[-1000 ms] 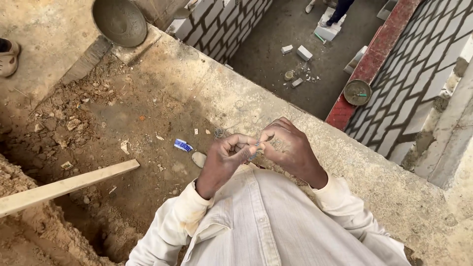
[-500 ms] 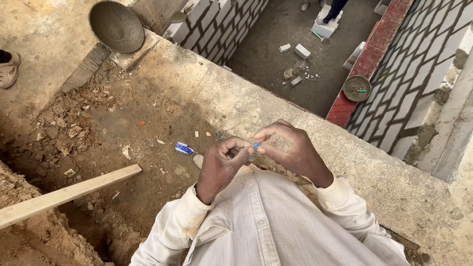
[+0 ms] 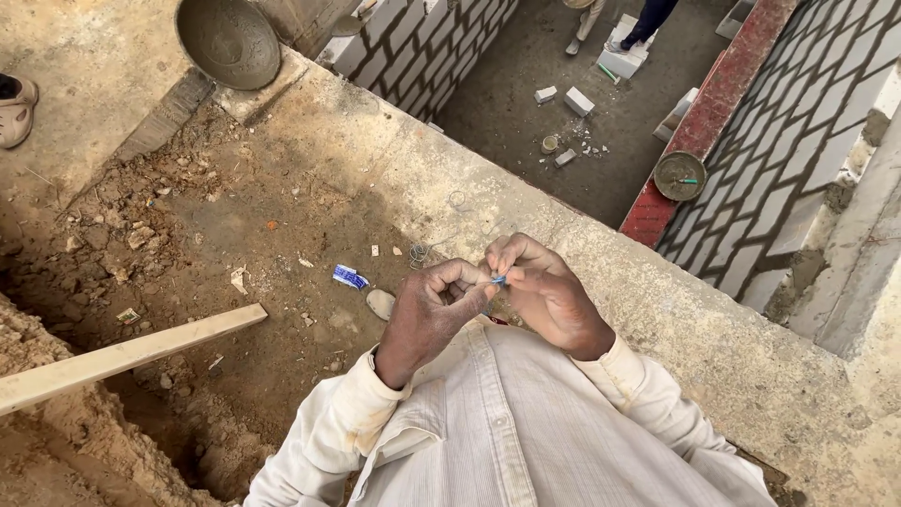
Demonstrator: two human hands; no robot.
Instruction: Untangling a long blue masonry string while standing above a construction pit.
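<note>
Small blue plastic piece [image 3: 498, 279] pinched between fingertips of left hand [image 3: 434, 314] and right hand [image 3: 547, 296], both clenched, chest-high.

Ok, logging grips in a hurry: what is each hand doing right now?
Left hand: fingers curled shut, pinching the small blue item.
Right hand: fingers closed on the same blue item; what it is cannot be told.

One head camera looks steeply down — close above the hands [image 3: 488, 300].
</note>
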